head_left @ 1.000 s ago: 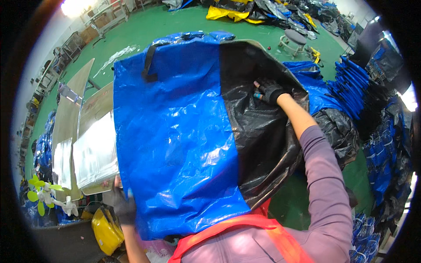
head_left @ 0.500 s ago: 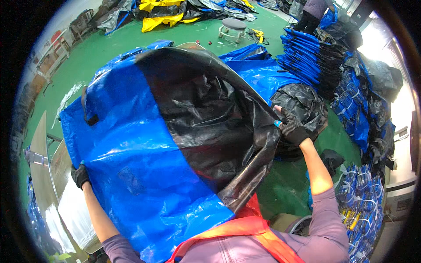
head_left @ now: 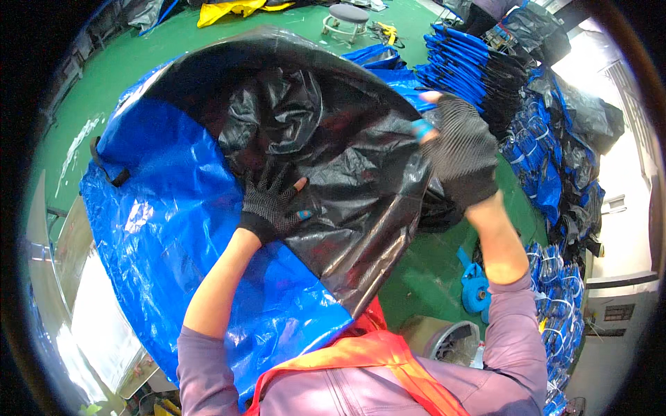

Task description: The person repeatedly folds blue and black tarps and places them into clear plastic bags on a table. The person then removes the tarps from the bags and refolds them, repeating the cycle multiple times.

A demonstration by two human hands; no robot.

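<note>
A large sheet of shiny woven plastic spreads in front of me, with a blue part [head_left: 159, 229] at left and a creased black part [head_left: 354, 180] at right. My left hand [head_left: 269, 200], in a dark dotted glove, lies on the black part near the colour seam, its fingers spread. Over the sheet's right edge is my right hand [head_left: 459, 156], gloved and large in view. Its fingertips are blurred, so any grip on the edge cannot be made out. Blue wrapping shows on a digit of each hand. A dark strap loop [head_left: 105, 166] hangs at the sheet's far-left edge.
Folded blue-and-black sheets [head_left: 465, 66] are stacked at far right, with tied bundles [head_left: 558, 305] nearer. A round stool [head_left: 347, 17] stands on the green floor behind. Beside me are a bin [head_left: 444, 343] and a roll of blue tape [head_left: 476, 290]. Another person [head_left: 482, 17] stands at the back right.
My left hand has left the sheet's left edge and now rests on the black part. My right hand has risen closer to view. The sheet's far edge appears higher.
</note>
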